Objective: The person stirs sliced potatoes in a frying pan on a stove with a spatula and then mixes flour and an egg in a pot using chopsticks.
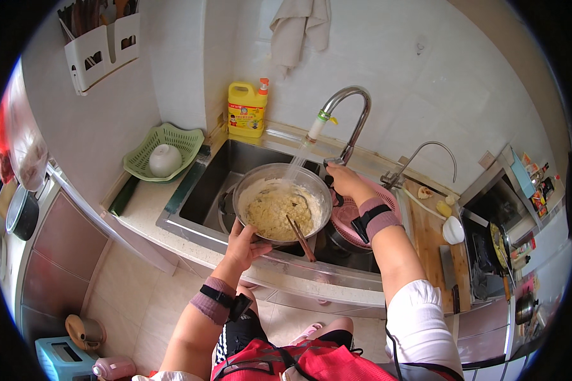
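Note:
My left hand (pixel 244 245) grips the near left rim of a metal mixing bowl (pixel 321 188), thumb towards the inside. The bowl is held over the double stainless-steel sink (pixel 205 195). Inside it lies a lumpy pale-yellow flour mixture (pixel 276 212). A pair of wooden chopsticks (pixel 302 243) leans out over the near rim. Water (pixel 296 164) streams from the white spray head (pixel 316 129) of a curved chrome faucet (pixel 366 107) into the bowl's far side. My right hand (pixel 349 181) is on the faucet's lever (pixel 332 162), above a pink plastic colander (pixel 391 200).
A yellow detergent jug (pixel 247 112) stands behind the sink. Left of it, a green basket (pixel 188 140) holds a white bowl (pixel 166 160), near a dark green cucumber (pixel 124 196). Rightward, a wooden cutting board (pixel 426 226) bears a cleaver (pixel 448 266) and a small white bowl (pixel 453 230).

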`<state>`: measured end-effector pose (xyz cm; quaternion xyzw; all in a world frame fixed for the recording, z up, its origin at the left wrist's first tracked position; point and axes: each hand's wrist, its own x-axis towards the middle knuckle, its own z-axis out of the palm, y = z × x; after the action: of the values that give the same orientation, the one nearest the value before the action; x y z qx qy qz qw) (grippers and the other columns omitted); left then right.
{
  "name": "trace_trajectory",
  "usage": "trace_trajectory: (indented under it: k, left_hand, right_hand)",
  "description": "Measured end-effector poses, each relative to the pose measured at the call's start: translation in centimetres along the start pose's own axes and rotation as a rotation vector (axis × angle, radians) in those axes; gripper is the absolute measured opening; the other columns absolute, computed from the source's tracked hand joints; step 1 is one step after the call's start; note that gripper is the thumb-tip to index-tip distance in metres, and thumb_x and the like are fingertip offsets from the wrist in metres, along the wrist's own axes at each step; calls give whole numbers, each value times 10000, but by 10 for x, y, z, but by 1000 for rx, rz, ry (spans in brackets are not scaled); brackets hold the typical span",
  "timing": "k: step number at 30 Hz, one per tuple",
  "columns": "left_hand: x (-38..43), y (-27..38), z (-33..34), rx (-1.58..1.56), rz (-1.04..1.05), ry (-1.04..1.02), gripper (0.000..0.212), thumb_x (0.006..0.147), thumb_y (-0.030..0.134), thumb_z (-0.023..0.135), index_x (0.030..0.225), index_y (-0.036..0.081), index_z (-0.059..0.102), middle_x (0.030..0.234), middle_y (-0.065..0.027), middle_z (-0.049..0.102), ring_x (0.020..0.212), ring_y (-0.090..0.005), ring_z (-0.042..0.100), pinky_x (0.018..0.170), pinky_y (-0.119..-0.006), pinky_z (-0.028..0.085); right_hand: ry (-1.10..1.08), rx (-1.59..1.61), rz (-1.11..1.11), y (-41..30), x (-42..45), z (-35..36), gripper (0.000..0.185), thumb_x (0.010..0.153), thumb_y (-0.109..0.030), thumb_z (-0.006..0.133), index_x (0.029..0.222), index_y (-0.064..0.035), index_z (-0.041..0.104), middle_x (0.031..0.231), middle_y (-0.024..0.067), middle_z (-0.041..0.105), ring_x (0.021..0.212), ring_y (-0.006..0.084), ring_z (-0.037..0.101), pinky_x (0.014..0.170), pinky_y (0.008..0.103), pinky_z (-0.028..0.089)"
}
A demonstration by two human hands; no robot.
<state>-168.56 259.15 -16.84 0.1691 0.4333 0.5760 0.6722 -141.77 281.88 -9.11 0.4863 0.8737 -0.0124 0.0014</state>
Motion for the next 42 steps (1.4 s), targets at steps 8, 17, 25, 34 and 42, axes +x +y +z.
trace_trajectory:
  k: [8, 17, 25, 34, 42]
  left_hand:
    - [0, 2, -1, -20, -15, 12, 623, 884, 178, 512, 1451, 247, 262, 1074, -230, 602, 740, -320, 663, 694, -415, 599]
    - [4, -3, -3, 5, 17, 16, 535, 901, 232, 503, 1403, 234, 321, 1107, -278, 586, 827, -393, 664, 714, -437, 594]
    - [3, -1, -6, 12, 22, 27, 546, 900, 239, 513, 1411, 236, 322, 1119, -285, 581, 836, -394, 662, 709, -432, 593]
    - [3, -4, -2, -40, 20, -22, 606, 888, 176, 529, 1438, 243, 284, 1063, -201, 608, 737, -316, 670, 647, -401, 605]
    - [-4, -8, -16, -56, 71, -115, 526, 894, 156, 513, 1392, 200, 349, 1119, -162, 615, 836, -305, 688, 657, -404, 608]
  right_hand:
    - [98, -158, -99, -6, -3, -2, 330, 883, -20, 448, 1183, -2, 583, 1317, 137, 528, 1208, 333, 502, 1008, 411, 425]
    - [183, -216, -128, -8, -11, 1, 307, 911, -62, 399, 1130, -13, 608, 1292, 108, 537, 1218, 294, 494, 1079, 407, 337]
    - [159, -379, -74, -14, -11, 1, 368, 938, -141, 396, 1237, -61, 594, 1376, 56, 495, 1314, 243, 423, 1123, 481, 258]
    - [399, -342, -39, -7, -55, -11, 353, 877, -92, 475, 1202, -58, 608, 1323, 98, 544, 1289, 283, 441, 1108, 511, 246]
    - [255, 133, -386, -135, -186, -20, 819, 681, -142, 768, 1416, -112, 408, 1430, 179, 369, 1289, 367, 387, 1108, 461, 317]
